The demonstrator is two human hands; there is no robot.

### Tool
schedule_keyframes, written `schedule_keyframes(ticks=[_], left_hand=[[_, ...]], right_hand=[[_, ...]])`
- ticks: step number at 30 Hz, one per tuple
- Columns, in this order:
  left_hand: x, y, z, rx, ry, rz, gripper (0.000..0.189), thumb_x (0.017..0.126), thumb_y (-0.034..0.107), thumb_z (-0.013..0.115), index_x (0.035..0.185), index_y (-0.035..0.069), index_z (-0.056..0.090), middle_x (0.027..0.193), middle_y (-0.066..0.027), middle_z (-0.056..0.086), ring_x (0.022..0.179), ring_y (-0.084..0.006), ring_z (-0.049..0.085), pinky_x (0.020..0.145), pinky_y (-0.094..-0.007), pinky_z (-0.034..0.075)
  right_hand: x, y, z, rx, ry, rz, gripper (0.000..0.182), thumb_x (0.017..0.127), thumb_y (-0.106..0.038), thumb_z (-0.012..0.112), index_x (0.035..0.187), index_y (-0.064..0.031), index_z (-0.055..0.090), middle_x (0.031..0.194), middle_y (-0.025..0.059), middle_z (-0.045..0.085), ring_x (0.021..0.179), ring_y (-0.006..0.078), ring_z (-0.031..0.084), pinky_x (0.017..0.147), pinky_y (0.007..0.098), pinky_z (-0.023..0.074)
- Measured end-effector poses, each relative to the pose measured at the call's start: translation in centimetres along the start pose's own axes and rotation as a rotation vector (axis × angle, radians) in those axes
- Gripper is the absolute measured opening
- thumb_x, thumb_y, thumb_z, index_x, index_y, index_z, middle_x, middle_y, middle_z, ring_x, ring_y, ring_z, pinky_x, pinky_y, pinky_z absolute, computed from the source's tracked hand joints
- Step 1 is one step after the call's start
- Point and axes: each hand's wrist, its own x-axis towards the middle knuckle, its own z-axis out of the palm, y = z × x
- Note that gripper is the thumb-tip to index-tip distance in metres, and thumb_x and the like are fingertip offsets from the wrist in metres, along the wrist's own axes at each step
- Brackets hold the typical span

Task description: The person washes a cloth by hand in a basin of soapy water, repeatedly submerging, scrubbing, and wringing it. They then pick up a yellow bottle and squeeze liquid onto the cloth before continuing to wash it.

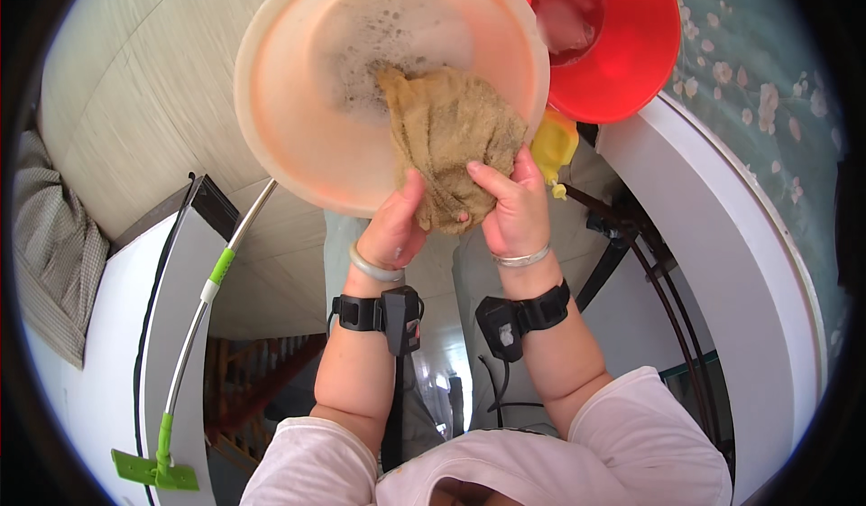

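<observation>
A wet brown cloth (453,134) hangs between my two hands over the near rim of a pale plastic basin (298,147). Its far corner dips into the cloudy, foamy water (365,39). My left hand (396,222) grips the cloth's near left edge, thumb on top and fingers hidden underneath. On the near right side my right hand (517,198) pinches it, with thumb and forefinger showing; a fingertip pokes out below the cloth's lower edge.
Right of the basin stands a red bucket (629,46) holding water and something pale. Beneath it is a yellow plastic item (555,144). A mop with a green head (155,469) leans at the left, near a checked cloth (54,235). Flowered fabric (751,86) covers the right side.
</observation>
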Motion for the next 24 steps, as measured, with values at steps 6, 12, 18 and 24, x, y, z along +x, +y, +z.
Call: schedule_keyframes(ticks=[6,12,18,24], left_hand=[[1.0,-0.6,-1.2,-0.183,0.235,-0.038,0.052,0.095,0.043,0.034,0.131,0.006,0.037,0.128,-0.0078,0.048,0.114,-0.0208,0.049,0.093,-0.0378,0.04],[1.0,-1.4,-1.2,-0.576,-0.035,0.011,0.07,0.086,0.046,0.051,0.139,0.009,0.024,0.132,-0.0187,0.043,0.12,-0.0313,0.044,0.102,-0.0424,0.034],[1.9,-1.5,0.0,0.01,-0.142,0.059,0.085,0.072,0.013,0.063,0.142,0.011,0.015,0.13,-0.0268,0.04,0.117,-0.0345,0.046,0.098,-0.0441,0.039],[1.6,-1.2,0.4,0.127,-0.047,-0.064,0.073,0.068,0.006,0.058,0.134,-0.001,0.027,0.131,-0.024,0.041,0.111,-0.0292,0.051,0.095,-0.0403,0.042]], right_hand=[[-2.0,0.5,-0.2,0.188,0.039,-0.085,0.043,0.086,0.001,0.045,0.128,-0.0026,0.039,0.127,0.0089,0.047,0.118,0.0221,0.044,0.101,0.0399,0.0336],[-4.5,0.5,-0.6,0.495,-0.104,0.234,0.05,0.082,0.001,0.04,0.132,-0.0023,0.036,0.128,0.0099,0.046,0.119,0.0206,0.044,0.101,0.0356,0.0337],[-5.1,2.4,-5.5,0.039,0.097,0.128,0.035,0.088,-0.009,0.05,0.121,-0.0003,0.046,0.111,0.0063,0.055,0.103,0.0147,0.051,0.091,0.0291,0.0396],[1.7,3.0,-25.1,-1.02,0.677,-0.196,0.031,0.084,-0.025,0.061,0.103,-0.0004,0.056,0.093,0.0084,0.06,0.081,0.0168,0.055,0.07,0.0298,0.0461]])
